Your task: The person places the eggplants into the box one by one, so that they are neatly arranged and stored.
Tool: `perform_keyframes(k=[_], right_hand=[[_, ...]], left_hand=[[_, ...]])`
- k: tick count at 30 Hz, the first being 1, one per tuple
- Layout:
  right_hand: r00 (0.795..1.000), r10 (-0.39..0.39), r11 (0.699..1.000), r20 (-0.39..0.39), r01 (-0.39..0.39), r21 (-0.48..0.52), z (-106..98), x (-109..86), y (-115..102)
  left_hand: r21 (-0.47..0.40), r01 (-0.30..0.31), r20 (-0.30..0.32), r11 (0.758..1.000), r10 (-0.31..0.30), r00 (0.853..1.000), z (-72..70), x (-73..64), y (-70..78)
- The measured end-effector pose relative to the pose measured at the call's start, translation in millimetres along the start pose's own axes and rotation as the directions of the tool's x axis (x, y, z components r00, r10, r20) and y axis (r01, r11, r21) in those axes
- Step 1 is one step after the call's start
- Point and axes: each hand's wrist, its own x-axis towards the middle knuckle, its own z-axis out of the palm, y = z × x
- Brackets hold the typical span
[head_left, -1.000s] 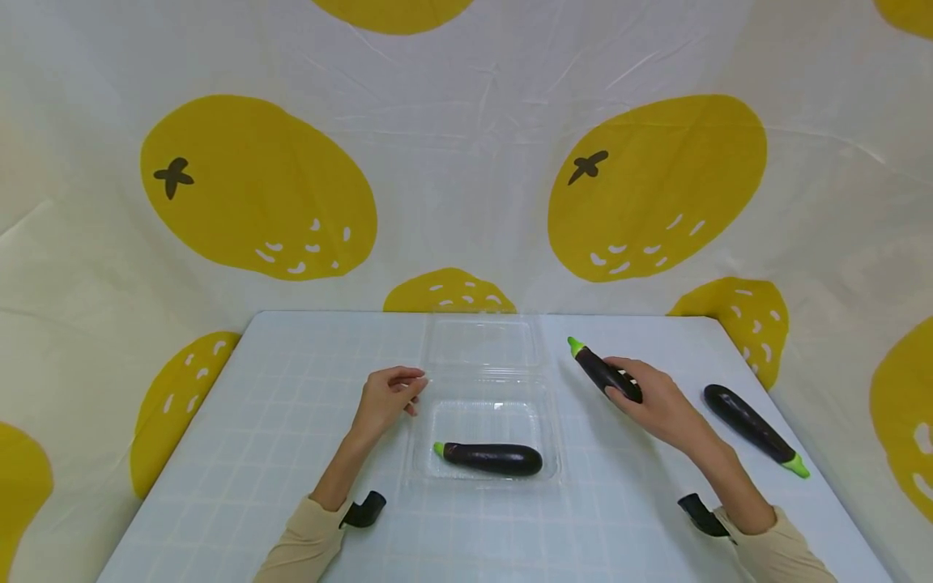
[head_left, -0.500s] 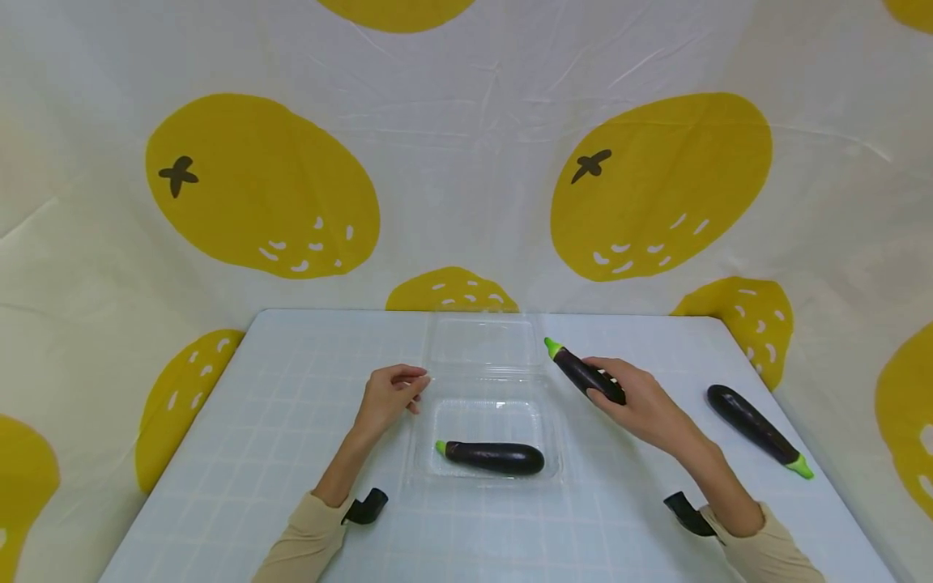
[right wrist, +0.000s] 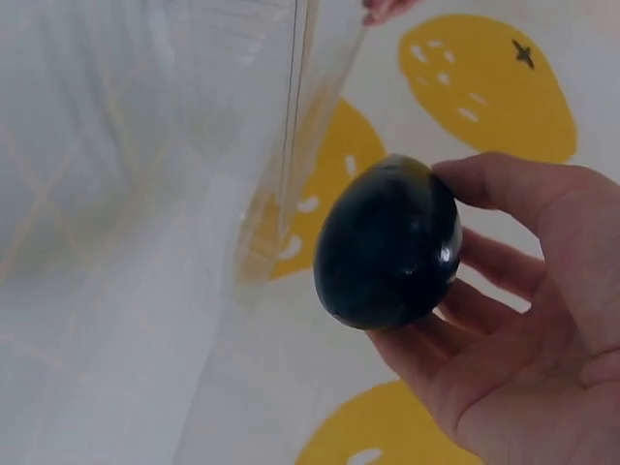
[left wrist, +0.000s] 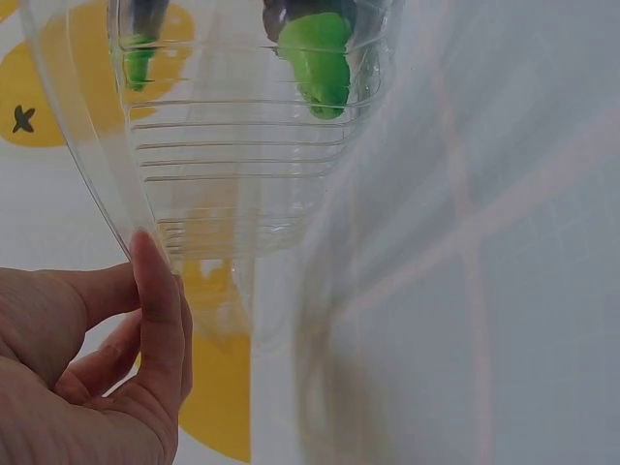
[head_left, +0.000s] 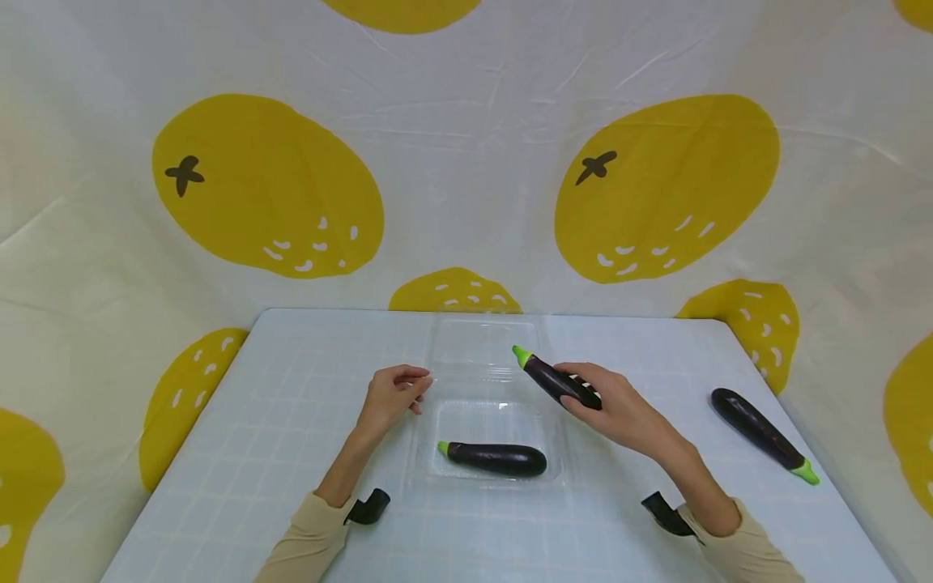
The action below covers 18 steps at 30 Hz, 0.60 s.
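Observation:
A clear plastic clamshell container lies with its lid folded back. One dark eggplant with a green stem rests crosswise in its base. My left hand pinches the container's left rim near the hinge; the left wrist view shows thumb and forefinger at that rim. Held in my right hand is a second eggplant, its green stem toward the far left, over the container's right side. Its rounded end faces the right wrist camera, with fingers and thumb around it.
A third eggplant lies on the table's right side, stem toward the near right. The white table carries a faint check. Behind it hangs a pale cloth with large yellow fruit shapes.
My right hand has carried its eggplant leftward, from beside the container to over its right edge. My left hand stays at the container's rim.

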Motion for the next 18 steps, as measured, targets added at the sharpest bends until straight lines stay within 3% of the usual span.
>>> perform_keyframes(k=[8,18], right_hand=[[0.996,-0.081,0.996,0.044,0.079,0.052,9.5,8.4,-8.1],[0.984,-0.116,0.984,0.135,0.096,0.148,26.6,15.5,-12.8]], left_hand=[[-0.036,-0.039,0.008,0.999,0.039,0.999,-0.2,-1.0,1.0],[-0.012,-0.015,0.000,1.000,0.015,1.000,0.3,-1.0,0.8]])
